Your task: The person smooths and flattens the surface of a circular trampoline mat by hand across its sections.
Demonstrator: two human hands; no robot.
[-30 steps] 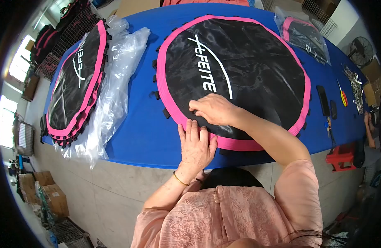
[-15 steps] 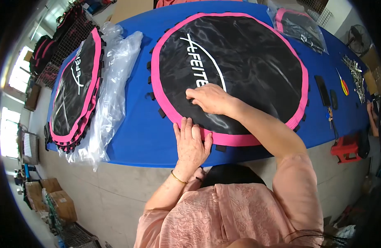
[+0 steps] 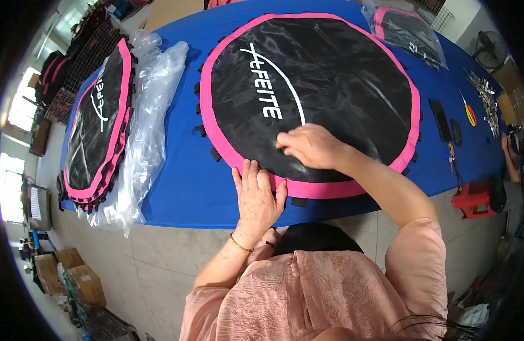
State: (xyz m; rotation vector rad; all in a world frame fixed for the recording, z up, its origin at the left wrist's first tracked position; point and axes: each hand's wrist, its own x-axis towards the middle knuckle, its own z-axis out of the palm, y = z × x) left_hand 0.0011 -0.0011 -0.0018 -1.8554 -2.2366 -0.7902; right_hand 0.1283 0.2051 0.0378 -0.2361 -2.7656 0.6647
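A round black trampoline mat (image 3: 347, 85) with a pink border and white lettering lies flat on the blue-covered table. My left hand (image 3: 256, 196) rests palm down on its near pink edge, fingers stretched out and a little apart. Over the black mesh, just below the lettering, my right hand (image 3: 310, 148) is closed with its fingers curled. Whatever it may hold is hidden, apart from a small dark spot by the fingertips. Short black loops stick out around the mat's rim.
More pink-edged mats (image 3: 97, 131) lie stacked on the left beside clear plastic wrapping (image 3: 151, 125). A bagged mat (image 3: 406, 34) sits at the far right. Nearer are a black phone-like slab (image 3: 440, 119), yellow-red snips (image 3: 470, 113) and metal pieces (image 3: 489, 105). A red stool (image 3: 471, 202) stands beyond the table.
My right hand has moved right and slightly toward me across the mesh, uncovering the end of the lettering. My left hand stays on the pink edge. The view has shifted slightly.
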